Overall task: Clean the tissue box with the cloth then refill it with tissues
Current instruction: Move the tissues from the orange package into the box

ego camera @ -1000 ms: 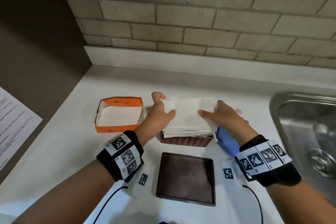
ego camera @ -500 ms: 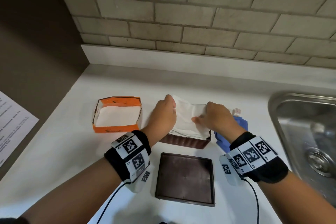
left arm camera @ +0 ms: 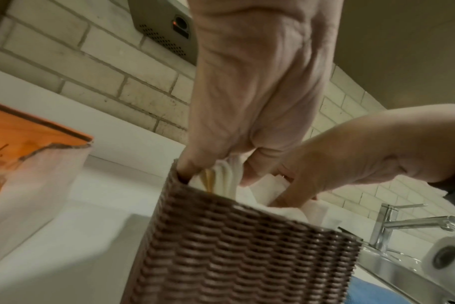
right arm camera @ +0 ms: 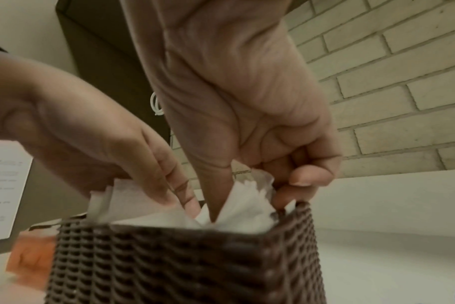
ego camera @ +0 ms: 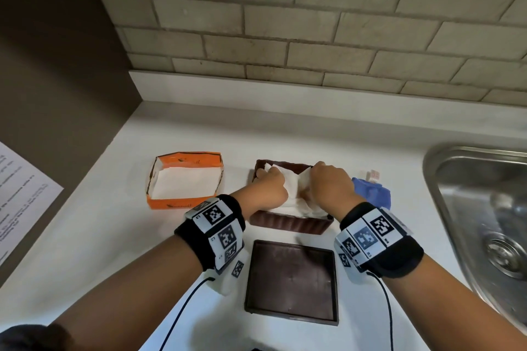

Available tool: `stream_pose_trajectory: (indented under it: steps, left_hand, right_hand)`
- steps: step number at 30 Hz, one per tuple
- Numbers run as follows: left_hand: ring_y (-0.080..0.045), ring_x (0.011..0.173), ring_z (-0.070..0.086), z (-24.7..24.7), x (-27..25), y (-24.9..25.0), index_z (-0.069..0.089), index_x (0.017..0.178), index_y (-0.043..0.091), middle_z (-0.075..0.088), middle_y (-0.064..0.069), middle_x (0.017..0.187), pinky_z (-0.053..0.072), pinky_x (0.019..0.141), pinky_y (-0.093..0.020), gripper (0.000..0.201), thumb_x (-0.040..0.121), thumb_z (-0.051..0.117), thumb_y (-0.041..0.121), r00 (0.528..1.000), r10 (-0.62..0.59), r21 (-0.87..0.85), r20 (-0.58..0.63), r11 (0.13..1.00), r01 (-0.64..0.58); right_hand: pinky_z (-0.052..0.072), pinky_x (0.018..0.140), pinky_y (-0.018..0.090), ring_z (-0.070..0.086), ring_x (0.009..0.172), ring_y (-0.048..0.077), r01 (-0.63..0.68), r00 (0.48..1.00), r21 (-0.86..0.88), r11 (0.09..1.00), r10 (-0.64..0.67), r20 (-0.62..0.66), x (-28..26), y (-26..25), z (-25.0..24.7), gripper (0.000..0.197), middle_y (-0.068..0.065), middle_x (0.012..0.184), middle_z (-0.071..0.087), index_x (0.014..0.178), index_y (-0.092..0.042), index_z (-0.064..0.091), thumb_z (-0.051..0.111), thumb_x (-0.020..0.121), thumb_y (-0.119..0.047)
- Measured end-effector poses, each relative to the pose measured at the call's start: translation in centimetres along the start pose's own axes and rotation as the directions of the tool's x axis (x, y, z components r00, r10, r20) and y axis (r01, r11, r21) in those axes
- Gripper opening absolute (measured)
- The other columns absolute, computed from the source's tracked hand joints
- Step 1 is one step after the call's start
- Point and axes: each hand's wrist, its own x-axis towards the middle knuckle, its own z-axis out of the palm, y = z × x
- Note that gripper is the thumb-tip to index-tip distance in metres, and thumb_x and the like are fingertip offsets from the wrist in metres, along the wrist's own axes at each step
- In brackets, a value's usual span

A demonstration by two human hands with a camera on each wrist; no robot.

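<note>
Your left hand (ego camera: 269, 189) and right hand (ego camera: 330, 188) clamp curled fingers on the tissues (ego camera: 293, 196), tucking them (edges bunched) into the box (ego camera: 288, 224).

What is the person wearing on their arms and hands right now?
Both hands are bare, no gloves. The left hand and right hand each have a black wristband carrying white panels printed with black square tracking markers. A white wrist unit hangs under each band, with a thin black cable trailing back. No sleeves cover the forearms.
</note>
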Motion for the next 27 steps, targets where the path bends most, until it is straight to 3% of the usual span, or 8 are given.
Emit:
stream_pose_trajectory:
  steps: [3, 6, 9, 11, 15, 21, 24, 27]
  left_hand:
    - [-0.036, 0.118, 0.048, -0.7, -1.0, -0.2, 0.044, 0.130, 0.003, 0.034, -0.025, 0.142, 0.043, 0.098, -0.041, 0.036, 0.097, 0.038, 0.017, 0.996, 0.052, 0.065, -0.078, 0.997, -0.047]
    - [-0.040, 0.130, 0.038, -1.4, -2.9, 0.3, 0.045, 0.129, 0.001, 0.018, -0.029, 0.149, 0.036, 0.107, -0.043, 0.034, 0.099, 0.035, 0.014, 0.960, 0.148, 0.186, -0.236, 0.977, -0.105]
    - [-0.034, 0.126, 0.045, -0.7, -3.6, -0.1, 0.045, 0.131, 0.001, 0.040, -0.023, 0.141, 0.037, 0.105, -0.041, 0.036, 0.100, 0.034, 0.015, 0.949, 0.241, 0.133, -0.202, 0.967, -0.217]
    - [-0.036, 0.123, 0.047, -0.2, -3.4, -0.4, 0.043, 0.132, 0.002, 0.044, -0.023, 0.138, 0.039, 0.101, -0.041, 0.037, 0.099, 0.037, 0.017, 0.967, 0.223, 0.055, -0.125, 0.975, -0.217]
    - [-0.040, 0.125, 0.043, 1.0, -2.5, -0.6, 0.041, 0.135, 0.003, 0.036, -0.026, 0.141, 0.038, 0.101, -0.044, 0.040, 0.098, 0.039, 0.018, 0.984, 0.161, 0.018, -0.081, 0.987, -0.160]
    - [-0.028, 0.133, 0.041, 1.0, -2.8, -1.6, 0.042, 0.139, 0.005, 0.046, -0.017, 0.142, 0.026, 0.112, -0.034, 0.042, 0.097, 0.038, 0.012, 0.945, 0.228, -0.176, -0.233, 0.946, -0.272]
    - [-0.020, 0.117, 0.056, -1.0, -4.5, -3.5, 0.056, 0.127, 0.007, 0.060, -0.010, 0.129, 0.038, 0.094, -0.014, 0.034, 0.095, 0.045, 0.009, 0.861, 0.214, -0.304, -0.462, 0.874, -0.380]
    - [-0.019, 0.094, 0.063, -3.3, -5.1, -7.8, 0.064, 0.113, 0.004, 0.068, -0.009, 0.113, 0.040, 0.067, -0.004, 0.027, 0.092, 0.048, 0.004, 0.820, 0.063, -0.443, -0.568, 0.817, -0.370]
  right_hand:
    - [0.039, 0.074, 0.034, 0.054, 0.110, 0.034, -0.011, 0.999, -0.008, 1.000, 0.011, -0.033, -0.1, -0.2, 0.4, 0.036, 0.016, 0.114, 0.062, 0.115, -0.001, 0.044, 0.058, 0.085, -0.016]
    - [0.038, 0.074, 0.032, 0.048, 0.110, 0.029, -0.016, 0.993, -0.062, 0.998, 0.009, -0.115, -1.4, -0.1, 0.3, 0.052, 0.013, 0.116, 0.057, 0.122, -0.005, 0.037, 0.065, 0.084, -0.028]
    - [0.042, 0.082, 0.034, 0.045, 0.105, 0.029, 0.142, 0.941, -0.077, 0.987, -0.159, -0.298, -2.6, 0.4, -0.1, 0.071, 0.013, 0.118, 0.045, 0.139, -0.012, 0.027, 0.067, 0.083, -0.029]
    - [0.043, 0.083, 0.034, 0.047, 0.105, 0.029, 0.321, 0.915, -0.027, 0.947, -0.317, -0.251, -2.6, 0.8, 0.2, 0.073, 0.011, 0.120, 0.044, 0.142, -0.020, 0.029, 0.068, 0.081, -0.012]
    - [0.044, 0.094, 0.032, 0.048, 0.119, 0.027, 0.338, 0.937, -0.069, 0.938, -0.343, -0.072, -1.9, 0.9, 1.4, 0.072, 0.009, 0.129, 0.045, 0.142, -0.025, 0.030, 0.055, 0.081, 0.004]
    - [0.042, 0.092, 0.028, 0.049, 0.118, 0.024, 0.311, 0.949, -0.086, 0.946, -0.314, -0.012, -1.8, 1.0, 1.0, 0.066, 0.006, 0.131, 0.047, 0.141, -0.027, 0.033, 0.058, 0.083, -0.006]
    - [0.040, 0.098, 0.035, 0.044, 0.122, 0.031, 0.291, 0.956, -0.065, 0.955, -0.293, -0.019, -2.5, 0.1, -1.2, 0.068, 0.011, 0.135, 0.042, 0.144, -0.025, 0.029, 0.062, 0.086, -0.033]
    - [0.042, 0.097, 0.039, 0.049, 0.117, 0.034, 0.425, 0.890, 0.056, 0.904, -0.405, -0.212, -3.7, -2.9, -3.0, 0.052, 0.013, 0.131, 0.050, 0.138, -0.017, 0.044, 0.057, 0.090, -0.033]
